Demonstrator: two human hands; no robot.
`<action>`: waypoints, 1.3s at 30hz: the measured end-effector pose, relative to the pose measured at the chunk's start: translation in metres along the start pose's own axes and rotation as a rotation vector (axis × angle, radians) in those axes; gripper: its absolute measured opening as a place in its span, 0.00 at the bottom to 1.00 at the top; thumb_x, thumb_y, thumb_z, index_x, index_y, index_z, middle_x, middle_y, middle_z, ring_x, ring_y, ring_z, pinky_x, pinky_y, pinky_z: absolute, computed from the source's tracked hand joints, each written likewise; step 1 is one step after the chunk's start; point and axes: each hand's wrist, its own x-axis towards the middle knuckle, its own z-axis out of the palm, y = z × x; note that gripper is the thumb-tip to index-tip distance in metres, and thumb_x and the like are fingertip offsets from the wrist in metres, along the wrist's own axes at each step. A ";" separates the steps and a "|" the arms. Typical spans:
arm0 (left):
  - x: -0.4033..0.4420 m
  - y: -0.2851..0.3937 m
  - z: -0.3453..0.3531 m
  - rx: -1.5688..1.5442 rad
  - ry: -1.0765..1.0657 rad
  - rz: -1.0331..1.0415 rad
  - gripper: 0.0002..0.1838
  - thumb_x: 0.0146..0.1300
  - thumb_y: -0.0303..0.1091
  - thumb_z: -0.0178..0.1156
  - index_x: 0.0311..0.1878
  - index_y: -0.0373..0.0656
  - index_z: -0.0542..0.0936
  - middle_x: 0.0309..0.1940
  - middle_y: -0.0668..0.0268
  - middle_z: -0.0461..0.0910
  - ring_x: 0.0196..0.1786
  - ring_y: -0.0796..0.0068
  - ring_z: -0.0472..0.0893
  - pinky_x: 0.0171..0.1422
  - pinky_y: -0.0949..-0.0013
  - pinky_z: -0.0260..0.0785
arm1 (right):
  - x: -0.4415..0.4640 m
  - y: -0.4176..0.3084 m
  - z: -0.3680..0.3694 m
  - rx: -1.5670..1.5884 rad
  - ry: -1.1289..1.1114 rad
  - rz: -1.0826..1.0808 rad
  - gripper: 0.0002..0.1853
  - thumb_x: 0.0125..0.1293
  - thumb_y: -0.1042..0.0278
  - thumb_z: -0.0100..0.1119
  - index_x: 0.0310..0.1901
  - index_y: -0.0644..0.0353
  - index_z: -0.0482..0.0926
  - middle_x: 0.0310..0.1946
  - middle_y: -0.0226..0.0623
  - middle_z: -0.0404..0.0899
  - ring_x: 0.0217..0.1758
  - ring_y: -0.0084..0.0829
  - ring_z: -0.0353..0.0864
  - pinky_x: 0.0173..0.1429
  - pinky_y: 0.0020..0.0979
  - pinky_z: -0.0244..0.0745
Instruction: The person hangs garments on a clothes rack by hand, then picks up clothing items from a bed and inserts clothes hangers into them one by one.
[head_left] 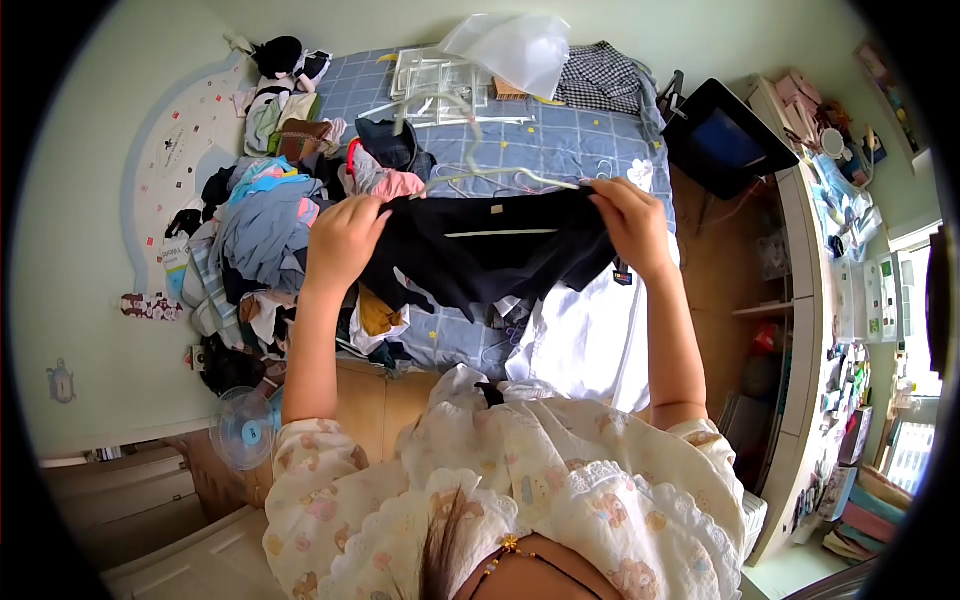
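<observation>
A black garment [480, 255] hangs spread between my two hands over the near part of the bed. My left hand [345, 240] is closed on its left shoulder, and my right hand [632, 225] pinches the opposite shoulder. A pale hanger [480, 172] sits inside the garment, its hook rising above the neckline and its lower bar crossing the neck opening. White cloth [585, 325] lies on the bed below the garment, toward the right. Part of the bed behind the black fabric is hidden.
Heaped clothes [265, 230] cover the bed's left side. At its far end lie white hangers [440, 85], a clear plastic bag [515, 50] and checked cloth [600, 78]. A black screen [725, 140] stands right of the bed; a small fan [243, 428] is lower left.
</observation>
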 end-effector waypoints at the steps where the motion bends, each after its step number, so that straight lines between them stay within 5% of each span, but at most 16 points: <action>1: -0.009 -0.005 -0.002 -0.030 0.026 -0.013 0.09 0.54 0.28 0.63 0.37 0.40 0.75 0.32 0.61 0.79 0.36 0.58 0.79 0.39 0.61 0.72 | -0.005 0.001 -0.006 -0.002 0.024 0.024 0.07 0.58 0.78 0.60 0.39 0.63 0.79 0.31 0.40 0.79 0.31 0.43 0.80 0.35 0.32 0.74; 5: -0.042 -0.012 -0.022 -0.053 -0.089 -0.141 0.10 0.59 0.29 0.60 0.44 0.41 0.77 0.36 0.62 0.80 0.41 0.60 0.79 0.46 0.61 0.69 | -0.025 -0.009 -0.021 0.015 0.046 0.071 0.07 0.58 0.82 0.59 0.39 0.66 0.79 0.30 0.41 0.80 0.31 0.36 0.80 0.37 0.26 0.72; 11: -0.082 -0.003 -0.038 -0.128 -0.001 0.004 0.09 0.60 0.30 0.60 0.43 0.40 0.77 0.35 0.60 0.80 0.41 0.58 0.78 0.48 0.60 0.68 | -0.059 -0.047 -0.009 0.025 0.052 0.035 0.07 0.57 0.80 0.60 0.38 0.65 0.79 0.31 0.41 0.79 0.31 0.40 0.79 0.36 0.28 0.73; 23: -0.173 0.062 -0.095 -0.204 0.224 0.022 0.05 0.60 0.26 0.58 0.39 0.39 0.74 0.30 0.57 0.77 0.34 0.53 0.77 0.38 0.59 0.69 | -0.149 -0.149 -0.027 0.034 -0.007 0.105 0.06 0.59 0.81 0.59 0.39 0.68 0.79 0.29 0.40 0.78 0.31 0.33 0.78 0.39 0.26 0.71; 29: -0.210 0.090 -0.107 -0.282 0.305 0.039 0.04 0.61 0.27 0.58 0.39 0.39 0.75 0.28 0.58 0.76 0.32 0.53 0.76 0.35 0.60 0.67 | -0.194 -0.215 -0.064 -0.193 0.105 0.048 0.10 0.57 0.77 0.62 0.42 0.63 0.79 0.42 0.41 0.79 0.45 0.42 0.78 0.52 0.32 0.72; 34: -0.223 0.129 -0.105 -0.456 0.248 0.067 0.06 0.59 0.27 0.60 0.40 0.42 0.76 0.30 0.60 0.77 0.33 0.56 0.77 0.37 0.61 0.68 | -0.246 -0.228 -0.078 -0.189 0.137 0.142 0.07 0.59 0.81 0.58 0.39 0.65 0.78 0.33 0.41 0.74 0.33 0.38 0.75 0.37 0.31 0.71; 39: -0.226 0.162 -0.087 -0.688 0.208 0.137 0.14 0.53 0.22 0.65 0.44 0.43 0.78 0.29 0.64 0.78 0.32 0.63 0.78 0.35 0.66 0.69 | -0.294 -0.230 -0.103 -0.317 0.250 0.162 0.07 0.58 0.84 0.56 0.38 0.66 0.77 0.34 0.42 0.74 0.34 0.38 0.76 0.39 0.29 0.72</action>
